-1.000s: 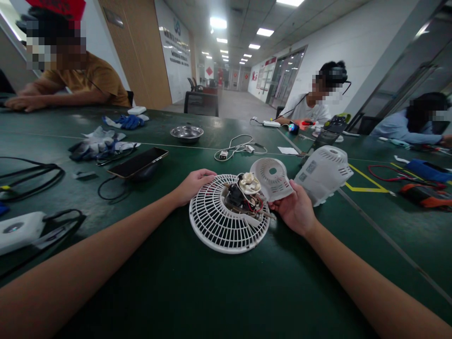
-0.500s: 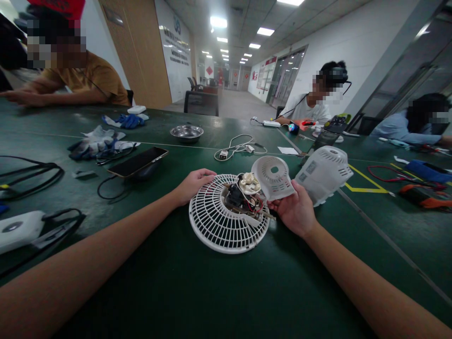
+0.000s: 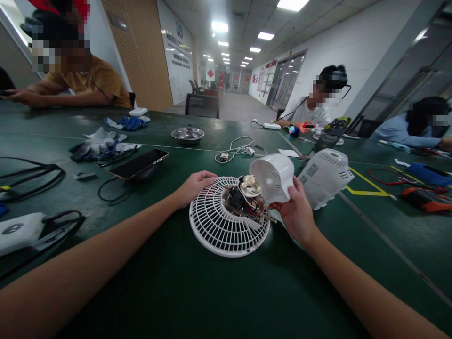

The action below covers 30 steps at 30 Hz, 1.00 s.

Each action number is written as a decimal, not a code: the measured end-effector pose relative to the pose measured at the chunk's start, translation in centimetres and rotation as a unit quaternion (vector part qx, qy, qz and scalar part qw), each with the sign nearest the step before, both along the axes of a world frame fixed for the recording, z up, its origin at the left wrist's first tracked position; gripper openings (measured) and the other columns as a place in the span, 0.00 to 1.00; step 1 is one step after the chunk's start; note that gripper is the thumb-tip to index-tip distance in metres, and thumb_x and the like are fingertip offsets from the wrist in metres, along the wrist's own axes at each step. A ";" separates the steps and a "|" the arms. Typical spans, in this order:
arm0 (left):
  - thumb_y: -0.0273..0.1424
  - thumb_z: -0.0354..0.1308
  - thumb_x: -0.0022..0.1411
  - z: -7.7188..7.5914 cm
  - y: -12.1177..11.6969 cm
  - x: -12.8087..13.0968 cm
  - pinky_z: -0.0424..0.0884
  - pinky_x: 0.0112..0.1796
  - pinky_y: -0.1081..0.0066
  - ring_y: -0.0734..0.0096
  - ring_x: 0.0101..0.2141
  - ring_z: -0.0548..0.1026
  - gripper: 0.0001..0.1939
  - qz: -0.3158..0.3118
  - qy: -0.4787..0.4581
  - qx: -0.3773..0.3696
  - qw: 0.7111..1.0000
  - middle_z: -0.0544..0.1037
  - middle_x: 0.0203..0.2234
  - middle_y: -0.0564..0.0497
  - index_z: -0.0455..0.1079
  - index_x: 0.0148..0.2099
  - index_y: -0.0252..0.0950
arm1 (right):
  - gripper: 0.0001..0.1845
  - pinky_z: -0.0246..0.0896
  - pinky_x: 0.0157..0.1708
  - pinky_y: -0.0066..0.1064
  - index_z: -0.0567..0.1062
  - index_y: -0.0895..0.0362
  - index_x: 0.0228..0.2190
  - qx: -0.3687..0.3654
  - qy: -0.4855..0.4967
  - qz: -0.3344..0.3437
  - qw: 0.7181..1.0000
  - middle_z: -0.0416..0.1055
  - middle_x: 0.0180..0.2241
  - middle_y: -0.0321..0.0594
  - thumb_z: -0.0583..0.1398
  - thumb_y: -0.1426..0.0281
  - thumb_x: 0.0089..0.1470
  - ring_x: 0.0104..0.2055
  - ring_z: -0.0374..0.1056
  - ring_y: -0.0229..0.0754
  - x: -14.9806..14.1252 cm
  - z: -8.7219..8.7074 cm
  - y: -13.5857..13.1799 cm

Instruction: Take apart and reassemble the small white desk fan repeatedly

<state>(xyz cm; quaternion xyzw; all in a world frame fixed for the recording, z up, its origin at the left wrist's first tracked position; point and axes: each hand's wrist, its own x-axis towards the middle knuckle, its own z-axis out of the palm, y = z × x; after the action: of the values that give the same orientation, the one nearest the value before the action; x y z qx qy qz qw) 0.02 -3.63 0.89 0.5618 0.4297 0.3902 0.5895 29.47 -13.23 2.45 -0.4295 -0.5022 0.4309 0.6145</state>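
A round white fan grille (image 3: 226, 242) lies on the green table, with the bare fan motor (image 3: 238, 200) and its coloured wires exposed on top. My left hand (image 3: 196, 187) grips the grille's far left rim, fingers curled over the edge. On the right, my right hand (image 3: 298, 214) holds a white plastic motor cover (image 3: 271, 176) by its right edge, thumb in front. The cover is tilted, its smooth curved side partly facing me, just above and right of the motor. Behind that hand stands the white fan base housing (image 3: 325, 179) with vent slots and a label.
A metal bowl (image 3: 188, 135) and a coiled white cable (image 3: 240, 150) lie beyond the grille. To the left are a phone (image 3: 139, 164), work gloves (image 3: 100, 143) and black cables (image 3: 35, 169). An orange multimeter (image 3: 425, 200) lies right. Three people sit around the table.
My right hand has turned the motor cover, so its slotted, holed face has swung away and the smooth curved side shows. My left hand stays on the grille rim.
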 end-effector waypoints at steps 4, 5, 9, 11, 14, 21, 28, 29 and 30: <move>0.31 0.59 0.66 0.0 0.0 0.0 0.74 0.33 0.71 0.73 0.30 0.77 0.11 -0.002 0.002 0.006 1.000 0.80 0.34 0.49 0.72 0.49 0.33 | 0.32 0.76 0.31 0.44 0.50 0.39 0.63 0.047 -0.102 -0.016 0.994 0.69 0.52 0.43 0.55 0.52 0.61 0.42 0.73 0.51 0.2 -0.6 0.0; 0.31 0.59 0.67 -0.1 0.1 0.0 0.75 0.34 0.71 0.73 0.30 0.78 0.11 -0.003 0.001 0.007 1.000 0.80 0.34 0.49 0.72 0.49 0.34 | 0.34 0.76 0.32 0.45 0.48 0.39 0.64 0.056 -0.122 -0.019 0.991 0.69 0.51 0.43 0.54 0.53 0.61 0.42 0.73 0.51 0.1 -0.6 -0.2; 0.31 0.59 0.67 -0.2 0.2 -0.1 0.75 0.34 0.70 0.71 0.31 0.78 0.10 -0.004 -0.001 0.004 1.000 0.80 0.34 0.49 0.72 0.50 0.34 | 0.39 0.77 0.40 0.50 0.45 0.42 0.64 0.098 -0.167 -0.027 0.981 0.71 0.51 0.47 0.58 0.54 0.60 0.46 0.73 0.54 -0.6 -0.1 -1.0; 0.31 0.59 0.67 -0.3 0.2 -0.1 0.76 0.35 0.69 0.71 0.32 0.79 0.10 -0.004 0.000 0.004 1.000 0.81 0.35 0.48 0.72 0.50 0.34 | 0.40 0.76 0.45 0.53 0.46 0.43 0.64 0.139 -0.178 -0.031 0.974 0.70 0.52 0.47 0.60 0.55 0.58 0.49 0.72 0.54 -1.0 0.1 -1.5; 0.32 0.59 0.66 -0.4 0.4 0.0 0.75 0.36 0.68 0.71 0.32 0.79 0.11 -0.002 0.004 0.012 1.000 0.81 0.37 0.47 0.72 0.49 0.34 | 0.42 0.73 0.50 0.54 0.48 0.42 0.64 0.190 -0.218 -0.038 0.957 0.68 0.54 0.46 0.64 0.58 0.56 0.50 0.71 0.53 -1.3 0.2 -2.1; 0.34 0.62 0.64 -1.0 0.9 -0.2 0.75 0.37 0.66 0.68 0.34 0.79 0.12 -0.005 0.005 0.026 1.000 0.81 0.37 0.47 0.73 0.48 0.34 | 0.41 0.70 0.52 0.56 0.57 0.44 0.62 0.230 -0.409 -0.057 0.881 0.66 0.58 0.46 0.68 0.60 0.53 0.54 0.69 0.55 -1.5 0.6 -2.5; 0.35 0.62 0.64 -1.0 0.8 -0.2 0.75 0.38 0.65 0.68 0.33 0.79 0.14 -0.006 0.007 0.028 1.000 0.81 0.37 0.47 0.73 0.49 0.35 | 0.39 0.71 0.50 0.54 0.58 0.49 0.61 0.224 -0.465 -0.053 0.855 0.67 0.56 0.49 0.67 0.60 0.53 0.52 0.69 0.56 -1.5 1.3 -2.6; 0.36 0.61 0.64 -0.8 0.7 -0.2 0.75 0.39 0.64 0.67 0.34 0.79 0.14 -0.008 0.017 0.036 0.999 0.81 0.38 0.47 0.73 0.49 0.34 | 0.40 0.70 0.51 0.55 0.57 0.49 0.62 0.215 -0.466 -0.048 0.857 0.67 0.57 0.49 0.67 0.60 0.53 0.53 0.69 0.56 -1.5 1.3 -2.6; 0.37 0.60 0.65 -0.7 0.6 -0.2 0.75 0.40 0.64 0.66 0.36 0.79 0.15 -0.012 0.031 0.049 0.998 0.81 0.39 0.47 0.73 0.50 0.34 | 0.42 0.69 0.52 0.56 0.56 0.48 0.62 0.204 -0.465 -0.041 0.860 0.66 0.58 0.49 0.68 0.59 0.53 0.54 0.69 0.57 -1.4 1.3 -2.6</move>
<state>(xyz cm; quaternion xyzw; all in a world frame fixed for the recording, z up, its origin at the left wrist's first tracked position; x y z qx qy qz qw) -0.19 -3.05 0.21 0.6069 0.4213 0.3865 0.5521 28.03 -15.86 3.71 -0.4653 -0.7882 0.0432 0.4004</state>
